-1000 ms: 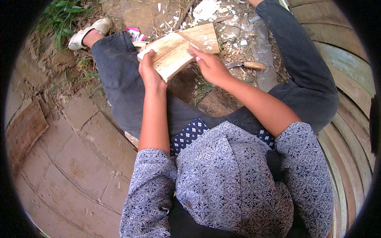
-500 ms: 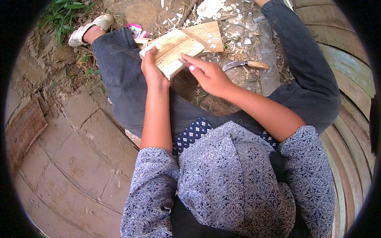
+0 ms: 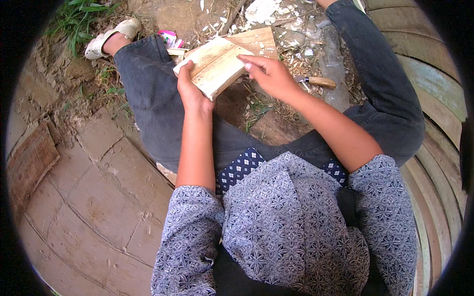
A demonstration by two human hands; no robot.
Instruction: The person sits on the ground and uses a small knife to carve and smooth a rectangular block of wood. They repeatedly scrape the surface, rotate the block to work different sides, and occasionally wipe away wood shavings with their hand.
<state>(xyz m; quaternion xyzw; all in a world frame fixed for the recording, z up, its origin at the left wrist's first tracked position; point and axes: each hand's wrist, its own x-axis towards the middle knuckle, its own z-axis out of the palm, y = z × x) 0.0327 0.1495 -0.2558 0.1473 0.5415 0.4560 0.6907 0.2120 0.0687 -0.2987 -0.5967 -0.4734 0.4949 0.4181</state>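
Note:
A pale wooden block with a dark line across its upper face is tilted over the ground between my legs. My left hand grips its near left side, the thumb up along the edge and the other fingers hidden beneath. My right hand is at the block's right edge, its index finger reaching to the corner and the thumb close below. Whatever is between that finger and thumb is too small to make out. A knife with a wooden handle lies just right of my right hand, which covers most of its blade.
Behind the block lies a flat wooden board. Pale wood chips litter the ground around it. A small pink and white packet sits by my left leg. Brick paving spreads at the left, wooden slats at the right.
My right hand has slid right and away from the block's face to its far right corner, now covering much of the knife's blade. The left hand and block have barely shifted.

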